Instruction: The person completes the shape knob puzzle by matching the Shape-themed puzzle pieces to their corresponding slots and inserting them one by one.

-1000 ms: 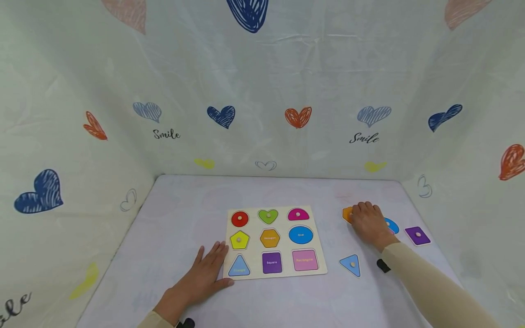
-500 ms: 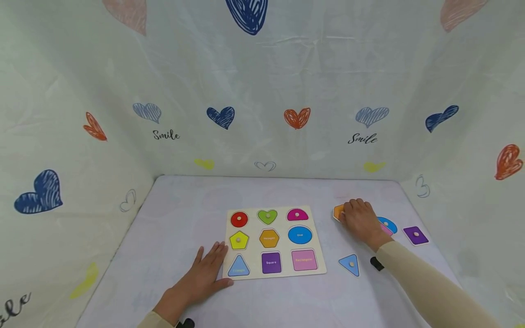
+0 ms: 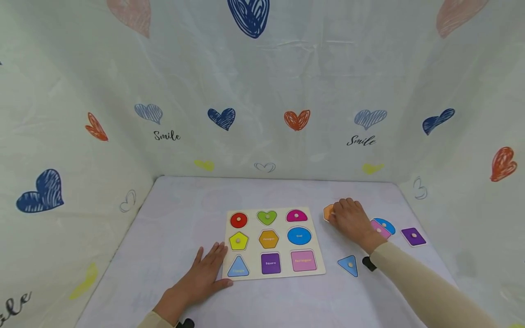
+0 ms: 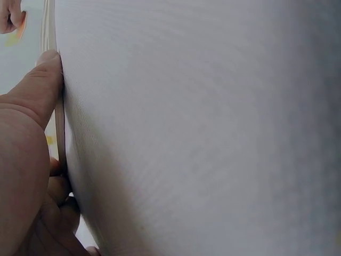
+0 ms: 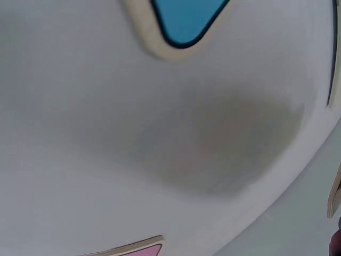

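Note:
In the head view, a cream puzzle board with coloured shapes lies mid-table. My left hand rests at its lower left corner, fingers spread and straight, thumb and fingertips touching the edge. My right hand pinches an orange hexagon puzzle piece, right of the board; the hand covers much of it. The right wrist view shows a fingertip and the edge of that piece, raised off the table. A blue triangle piece lies below the right hand.
Right of the right hand, a pink rectangle piece overlaps a blue oval piece. Farther right lies a purple square piece. Red circle, green heart, magenta half-circle and yellow pentagon pieces sit in the board.
My right hand has moved left toward the board with the orange hexagon piece, uncovering the pink rectangle and blue oval pieces. The left hand has stayed in place.

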A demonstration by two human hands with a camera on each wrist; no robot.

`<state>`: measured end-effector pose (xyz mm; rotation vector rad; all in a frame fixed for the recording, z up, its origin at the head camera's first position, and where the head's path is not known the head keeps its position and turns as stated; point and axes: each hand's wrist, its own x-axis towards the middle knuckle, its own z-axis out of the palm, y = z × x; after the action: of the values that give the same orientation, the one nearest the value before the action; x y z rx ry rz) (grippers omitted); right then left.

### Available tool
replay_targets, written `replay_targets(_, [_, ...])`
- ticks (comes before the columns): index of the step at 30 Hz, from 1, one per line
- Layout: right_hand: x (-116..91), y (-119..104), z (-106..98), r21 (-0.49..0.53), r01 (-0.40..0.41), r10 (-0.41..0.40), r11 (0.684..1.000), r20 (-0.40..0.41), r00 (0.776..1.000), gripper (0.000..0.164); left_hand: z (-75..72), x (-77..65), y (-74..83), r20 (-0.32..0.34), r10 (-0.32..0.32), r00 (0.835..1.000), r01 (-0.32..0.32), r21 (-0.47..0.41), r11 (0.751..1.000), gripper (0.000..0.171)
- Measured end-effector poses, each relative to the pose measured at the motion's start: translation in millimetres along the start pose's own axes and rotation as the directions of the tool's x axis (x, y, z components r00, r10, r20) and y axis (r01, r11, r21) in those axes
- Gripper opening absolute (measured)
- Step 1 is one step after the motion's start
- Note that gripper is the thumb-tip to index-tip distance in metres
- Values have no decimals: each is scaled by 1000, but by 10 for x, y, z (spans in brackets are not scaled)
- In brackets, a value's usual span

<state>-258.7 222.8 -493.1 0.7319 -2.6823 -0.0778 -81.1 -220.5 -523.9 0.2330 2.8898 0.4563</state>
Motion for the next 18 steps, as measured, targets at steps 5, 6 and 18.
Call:
replay_targets(5, [35, -152, -69, 21, 30, -30, 999, -15, 999, 34, 6, 0, -6, 1, -1, 1000, 1, -5, 1000, 103])
replay_targets(6, [43, -180, -78, 19, 38, -38, 999, -16, 999, 34, 7, 0, -9, 1, -1, 1000, 1, -9, 1000, 103])
replay_targets(18, [119, -429, -116, 3, 103, -103, 995, -38, 994, 32, 40, 19, -41, -14, 7, 1000, -7, 6, 1000, 102])
